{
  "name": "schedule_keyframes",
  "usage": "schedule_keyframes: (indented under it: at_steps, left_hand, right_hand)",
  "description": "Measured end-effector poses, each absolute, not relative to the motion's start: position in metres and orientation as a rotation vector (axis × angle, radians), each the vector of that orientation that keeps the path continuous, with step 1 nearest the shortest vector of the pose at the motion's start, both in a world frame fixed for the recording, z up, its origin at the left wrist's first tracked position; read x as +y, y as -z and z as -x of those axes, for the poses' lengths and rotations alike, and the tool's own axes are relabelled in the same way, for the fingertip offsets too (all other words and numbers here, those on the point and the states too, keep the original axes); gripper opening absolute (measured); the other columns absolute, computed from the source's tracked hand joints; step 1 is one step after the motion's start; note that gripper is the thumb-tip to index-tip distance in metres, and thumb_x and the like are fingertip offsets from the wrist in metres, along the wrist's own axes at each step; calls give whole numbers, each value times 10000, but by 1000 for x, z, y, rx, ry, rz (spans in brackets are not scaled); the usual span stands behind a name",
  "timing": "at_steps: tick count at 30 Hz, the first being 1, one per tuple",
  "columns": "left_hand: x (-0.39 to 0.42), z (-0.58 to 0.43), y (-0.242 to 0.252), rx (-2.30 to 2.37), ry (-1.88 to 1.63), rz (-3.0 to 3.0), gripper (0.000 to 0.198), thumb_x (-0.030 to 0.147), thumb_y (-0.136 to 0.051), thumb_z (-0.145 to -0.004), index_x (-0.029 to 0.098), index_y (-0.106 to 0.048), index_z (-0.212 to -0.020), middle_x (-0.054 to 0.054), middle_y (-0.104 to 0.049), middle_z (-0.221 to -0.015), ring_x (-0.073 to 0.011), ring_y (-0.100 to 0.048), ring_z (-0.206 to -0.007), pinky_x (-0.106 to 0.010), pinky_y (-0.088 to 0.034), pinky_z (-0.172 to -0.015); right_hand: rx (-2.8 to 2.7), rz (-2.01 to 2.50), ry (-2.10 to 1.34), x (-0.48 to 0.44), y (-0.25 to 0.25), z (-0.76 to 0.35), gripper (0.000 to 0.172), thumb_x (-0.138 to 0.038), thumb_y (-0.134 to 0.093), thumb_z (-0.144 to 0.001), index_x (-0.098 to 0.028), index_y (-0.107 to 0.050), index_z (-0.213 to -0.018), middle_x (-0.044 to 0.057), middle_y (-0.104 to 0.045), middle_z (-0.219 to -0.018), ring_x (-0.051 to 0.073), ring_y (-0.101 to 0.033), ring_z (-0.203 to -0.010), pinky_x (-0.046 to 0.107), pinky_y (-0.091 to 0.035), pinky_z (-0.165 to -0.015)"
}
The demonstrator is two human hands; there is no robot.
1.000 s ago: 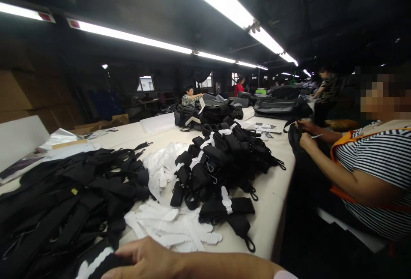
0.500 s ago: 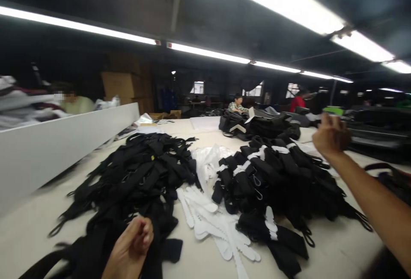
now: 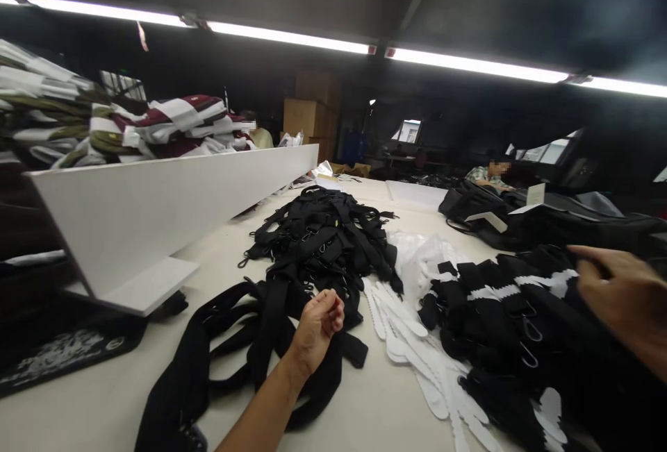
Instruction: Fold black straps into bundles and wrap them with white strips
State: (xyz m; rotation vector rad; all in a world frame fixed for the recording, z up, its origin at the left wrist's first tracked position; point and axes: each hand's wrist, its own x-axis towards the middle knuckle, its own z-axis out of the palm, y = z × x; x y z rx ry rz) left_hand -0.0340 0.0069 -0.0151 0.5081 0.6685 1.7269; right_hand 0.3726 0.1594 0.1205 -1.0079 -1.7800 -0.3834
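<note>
your left hand point(image 3: 319, 320) curled with fingers pressed together, over loose black straps point(image 3: 313, 247) running toward the near edge of the table point(image 3: 383, 403), your right hand point(image 3: 625, 296) blurry by banded straps point(image 3: 490, 323), can't tell its grip, clear plastic bag point(image 3: 417, 254) between piles, white stuff inside

Workshop: heaped black straps point(image 3: 323, 230), tube lights point(image 3: 292, 37), cartons point(image 3: 302, 117).
</note>
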Motion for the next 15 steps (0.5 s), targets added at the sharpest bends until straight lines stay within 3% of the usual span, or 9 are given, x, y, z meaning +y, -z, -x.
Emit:
schedule_keyframes:
  at_steps: [2,4,7,11,15]
  left_hand:
    - [8,32,18,673,-1708,-527,364,361,-827,-726,132,-547,-765,-15,-546,-716,-70,-500,-594,-142,-409,-506]
    - [9,31,20,679,-1694,-554,365,380,-811,-740,138,-540,-765,-13,-550,-714,-66,-493,-580,-144,-394,-504]
    - [9,31,21,692,-1685,-602,382,417,-789,-752,143,-523,-748,-12,-549,-694,-64,-476,-543,-155,-360,-488]
    - [8,32,18,717,-1692,-651,426,477,-769,-746,140,-507,-737,-17,-545,-680,-65,-461,-514,-171,-316,-478]
    - [10,33,17,722,-1699,-644,481,532,-773,-709,146,-487,-729,-10,-525,-661,-64,-437,-494,-186,-278,-474]
  right_hand:
    - [-1973,994,287,166,-109,-317,251,-365,-455,-900,-317,-657,-1040,133,-650,-1103,336,-627,-1025,523,-460,-925]
    - [-2220,961,114,181,-92,-247,237,-331,-520,-875,-288,-661,-1061,56,-671,-1106,241,-674,-909,385,-541,-824]
    - [-2431,1113,-111,215,-67,-151,316,-253,-537,-880,-227,-626,-1182,55,-636,-1210,196,-649,-1005,305,-517,-892]
    - [-2419,1405,-150,253,-46,-76,349,-351,-549,-942,-141,-587,-1219,120,-620,-1195,227,-625,-1038,404,-502,-927]
    - [-2394,1690,-187,260,-43,-45,327,-392,-597,-932,-130,-605,-1128,94,-624,-1118,223,-624,-993,436,-532,-865]
